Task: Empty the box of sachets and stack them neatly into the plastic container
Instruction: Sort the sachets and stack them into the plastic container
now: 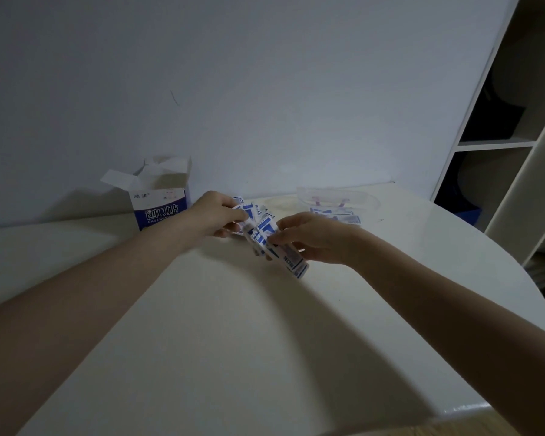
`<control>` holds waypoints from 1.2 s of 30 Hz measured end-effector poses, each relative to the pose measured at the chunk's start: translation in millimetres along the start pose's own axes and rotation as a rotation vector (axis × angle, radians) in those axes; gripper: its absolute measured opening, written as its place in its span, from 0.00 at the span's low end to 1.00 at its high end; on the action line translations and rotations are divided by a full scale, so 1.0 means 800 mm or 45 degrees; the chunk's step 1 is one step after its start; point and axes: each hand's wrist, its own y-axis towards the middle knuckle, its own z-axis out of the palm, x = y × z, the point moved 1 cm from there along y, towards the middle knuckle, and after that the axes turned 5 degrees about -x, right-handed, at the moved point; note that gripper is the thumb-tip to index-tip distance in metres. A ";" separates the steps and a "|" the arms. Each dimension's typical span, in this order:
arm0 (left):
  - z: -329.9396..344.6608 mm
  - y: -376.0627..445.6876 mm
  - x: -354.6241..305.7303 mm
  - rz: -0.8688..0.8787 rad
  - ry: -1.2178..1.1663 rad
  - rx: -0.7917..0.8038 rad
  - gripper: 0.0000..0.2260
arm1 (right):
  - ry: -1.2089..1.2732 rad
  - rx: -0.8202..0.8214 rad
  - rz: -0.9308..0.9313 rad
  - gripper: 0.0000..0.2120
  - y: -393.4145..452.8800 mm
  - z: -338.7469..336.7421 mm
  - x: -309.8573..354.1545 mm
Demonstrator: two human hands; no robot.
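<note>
A blue-and-white cardboard box (pixel 159 202) stands upright at the back left of the table with its top flaps open. Over the table's middle, my left hand (pixel 216 214) and my right hand (pixel 309 239) both grip a loose bunch of blue-and-white sachets (pixel 263 234); one sachet sticks out below my right hand. A clear plastic container (pixel 339 196) sits at the back right by the wall, with a few sachets (pixel 337 214) lying flat inside it.
The white table (pixel 233 325) has a rounded right edge and meets the wall at the back. A clear round lid (pixel 279 204) lies between the hands and the container. An open shelving unit (pixel 497 146) stands at the right.
</note>
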 end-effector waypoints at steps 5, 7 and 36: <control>-0.005 -0.009 -0.005 -0.072 -0.184 0.057 0.05 | 0.039 -0.394 -0.123 0.06 0.011 0.003 0.000; -0.008 -0.011 -0.002 -0.090 -0.090 0.103 0.05 | 0.051 -0.585 -0.171 0.03 0.011 0.000 0.002; -0.032 -0.010 0.008 -0.058 -0.157 0.092 0.04 | 0.157 -0.763 -0.254 0.12 0.006 0.005 0.023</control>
